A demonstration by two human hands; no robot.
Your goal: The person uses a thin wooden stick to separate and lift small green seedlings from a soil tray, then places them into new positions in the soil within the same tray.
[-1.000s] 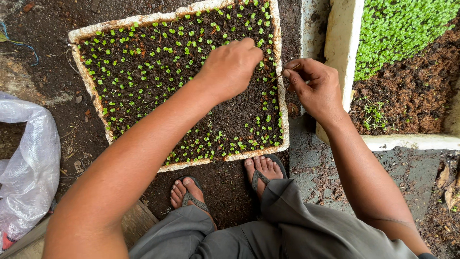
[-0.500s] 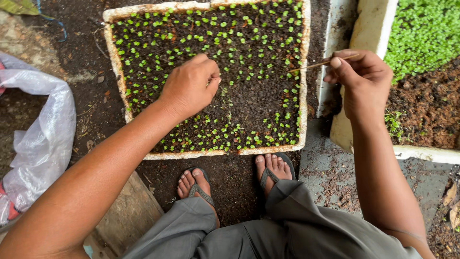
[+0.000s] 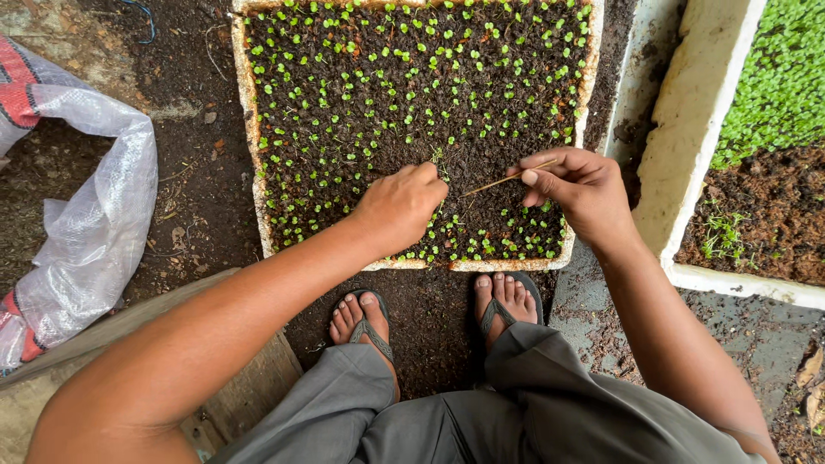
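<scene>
A white foam tray [image 3: 249,163] full of dark soil and rows of tiny green seedlings [image 3: 412,77] lies on the ground in front of me. My left hand [image 3: 400,206] rests over the tray's near part, its fingers pinched on a small bunch of seedlings [image 3: 436,156]. My right hand [image 3: 580,189] is at the tray's near right side and holds a thin wooden stick [image 3: 507,180] that points left toward my left hand. My feet in sandals [image 3: 369,322] stand just below the tray.
A second white foam box [image 3: 696,120] with dense green sprouts and bare soil stands at the right. A crumpled translucent plastic sack [image 3: 86,206] lies at the left. A wooden plank [image 3: 249,387] sits under my left arm. Dark wet soil covers the ground.
My right hand has moved left from beside the tray to over its near right part. My left hand has shifted toward the tray's near middle. The view has moved closer to the tray.
</scene>
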